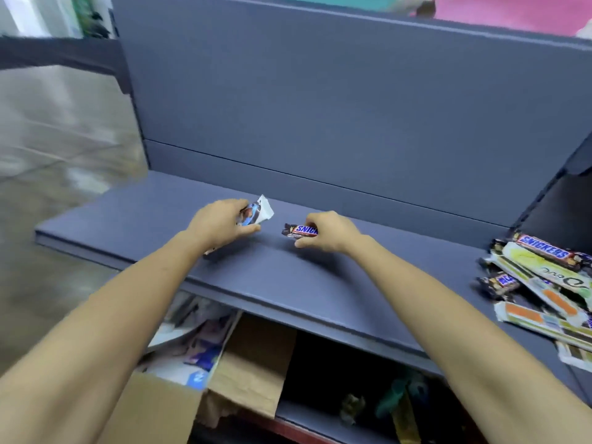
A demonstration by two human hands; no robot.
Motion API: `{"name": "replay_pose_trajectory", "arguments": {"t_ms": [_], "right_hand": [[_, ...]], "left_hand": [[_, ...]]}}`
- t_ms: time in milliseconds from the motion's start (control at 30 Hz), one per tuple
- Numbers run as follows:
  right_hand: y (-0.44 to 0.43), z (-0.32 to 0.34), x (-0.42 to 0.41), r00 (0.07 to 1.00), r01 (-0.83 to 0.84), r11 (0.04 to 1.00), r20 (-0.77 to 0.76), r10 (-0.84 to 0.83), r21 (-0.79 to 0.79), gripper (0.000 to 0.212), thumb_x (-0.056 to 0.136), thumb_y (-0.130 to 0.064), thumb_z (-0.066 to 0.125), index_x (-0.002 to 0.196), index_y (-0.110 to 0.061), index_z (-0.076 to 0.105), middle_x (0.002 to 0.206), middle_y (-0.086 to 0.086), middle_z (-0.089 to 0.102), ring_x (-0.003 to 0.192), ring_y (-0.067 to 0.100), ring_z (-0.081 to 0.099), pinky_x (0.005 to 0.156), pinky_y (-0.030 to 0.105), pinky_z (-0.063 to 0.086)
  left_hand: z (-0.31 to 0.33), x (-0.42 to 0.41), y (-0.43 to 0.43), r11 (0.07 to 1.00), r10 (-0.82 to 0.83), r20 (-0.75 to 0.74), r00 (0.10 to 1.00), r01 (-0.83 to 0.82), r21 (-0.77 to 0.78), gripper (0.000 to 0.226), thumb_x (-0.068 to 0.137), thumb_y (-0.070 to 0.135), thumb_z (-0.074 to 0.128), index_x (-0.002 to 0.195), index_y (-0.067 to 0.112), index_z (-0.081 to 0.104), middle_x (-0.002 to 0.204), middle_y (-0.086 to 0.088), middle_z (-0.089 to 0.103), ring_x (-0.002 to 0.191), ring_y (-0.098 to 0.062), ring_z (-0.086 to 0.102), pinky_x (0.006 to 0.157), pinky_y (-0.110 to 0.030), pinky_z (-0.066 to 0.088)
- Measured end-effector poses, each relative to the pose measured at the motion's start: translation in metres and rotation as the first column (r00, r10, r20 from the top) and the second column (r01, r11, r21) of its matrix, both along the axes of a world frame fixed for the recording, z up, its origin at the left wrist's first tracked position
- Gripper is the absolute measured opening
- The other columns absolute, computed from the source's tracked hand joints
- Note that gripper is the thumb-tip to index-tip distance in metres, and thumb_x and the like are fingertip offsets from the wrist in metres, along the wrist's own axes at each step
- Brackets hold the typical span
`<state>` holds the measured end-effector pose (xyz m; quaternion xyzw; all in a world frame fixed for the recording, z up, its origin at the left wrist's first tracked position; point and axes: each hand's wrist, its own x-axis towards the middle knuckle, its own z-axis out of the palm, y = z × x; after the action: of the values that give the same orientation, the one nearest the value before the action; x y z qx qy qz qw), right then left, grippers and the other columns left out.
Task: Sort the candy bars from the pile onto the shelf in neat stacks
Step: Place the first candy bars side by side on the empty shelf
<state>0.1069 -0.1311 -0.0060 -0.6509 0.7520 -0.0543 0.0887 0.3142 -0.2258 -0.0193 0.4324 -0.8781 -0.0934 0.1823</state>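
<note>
My left hand (221,223) grips a white and blue candy bar (258,212) just above the grey-blue shelf (134,219), near its left part. A little to the right, my right hand (328,232) holds a brown Snickers bar (299,231) low over the shelf surface. The pile of candy bars (541,283) lies at the shelf's right end, with another Snickers (544,248) on top and long white, green and orange wrappers under it.
A grey back panel (320,107) rises behind the shelf. Below the shelf edge sit an open cardboard box (253,363) with packets and a lower shelf with dim items (400,402). Bare floor (48,155) lies to the left.
</note>
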Motion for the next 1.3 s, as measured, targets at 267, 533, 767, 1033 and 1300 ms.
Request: {"name": "replay_pose_trajectory", "arguments": {"t_ms": [267, 533, 767, 1033, 1300], "right_hand": [[-0.089, -0.015, 0.088, 0.996, -0.083, 0.995, 0.016, 0.082, 0.061, 0.041, 0.08, -0.05, 0.063, 0.104, -0.017, 0.056, 0.107, 0.004, 0.061, 0.086, 0.019, 0.048, 0.068, 0.028, 0.036], [-0.125, -0.021, 0.114, 0.995, -0.057, 0.978, -0.071, 0.072, 0.198, 0.052, 0.078, -0.061, 0.059, 0.109, -0.02, 0.055, 0.109, 0.002, 0.06, 0.094, 0.021, 0.052, 0.07, 0.029, 0.039], [-0.142, -0.005, 0.135, 0.865, -0.026, 0.998, 0.501, -0.003, 0.051, 0.038, 0.086, -0.054, 0.053, 0.103, -0.021, 0.062, 0.092, -0.011, 0.063, 0.079, 0.009, 0.058, 0.075, 0.022, 0.045], [-0.165, -0.004, 0.174, 0.765, 0.006, 0.999, 0.644, 0.028, -0.052, 0.024, 0.089, -0.031, 0.06, 0.093, -0.008, 0.066, 0.074, -0.003, 0.061, 0.066, 0.011, 0.051, 0.056, 0.019, 0.036], [-0.186, -0.017, 0.194, 0.863, 0.1, 0.979, 0.505, 0.003, -0.176, 0.021, 0.086, -0.026, 0.063, 0.092, -0.007, 0.069, 0.062, 0.0, 0.053, 0.059, 0.011, 0.045, 0.047, 0.011, 0.033]], "left_hand": [[-0.001, 0.094, -0.06, 0.998, 0.055, 0.072, 0.996, -0.052, -0.044, 0.037, 0.085, 0.049, 0.057, 0.108, 0.02, 0.058, 0.09, 0.003, 0.053, 0.081, -0.019, 0.046, 0.065, -0.027, 0.033], [0.001, 0.107, -0.1, 0.991, -0.096, 0.077, 0.992, 0.102, -0.083, 0.046, 0.086, 0.046, 0.058, 0.127, 0.027, 0.052, 0.094, 0.002, 0.052, 0.087, -0.018, 0.048, 0.065, -0.026, 0.031], [0.0, 0.112, -0.12, 0.966, -0.192, 0.068, 0.979, 0.201, -0.164, 0.06, 0.086, 0.044, 0.059, 0.139, 0.02, 0.043, 0.114, -0.007, 0.06, 0.108, -0.026, 0.052, 0.082, -0.031, 0.038], [-0.003, 0.131, -0.141, 0.9, -0.306, 0.098, 0.947, 0.321, -0.295, 0.054, 0.079, 0.033, 0.071, 0.126, 0.009, 0.056, 0.103, -0.006, 0.069, 0.092, -0.031, 0.055, 0.075, -0.033, 0.041], [-0.021, 0.148, -0.156, 0.886, -0.236, 0.133, 0.963, 0.269, -0.377, 0.073, 0.078, 0.029, 0.071, 0.141, 0.01, 0.037, 0.121, -0.011, 0.059, 0.115, -0.03, 0.052, 0.093, -0.04, 0.039]]}}
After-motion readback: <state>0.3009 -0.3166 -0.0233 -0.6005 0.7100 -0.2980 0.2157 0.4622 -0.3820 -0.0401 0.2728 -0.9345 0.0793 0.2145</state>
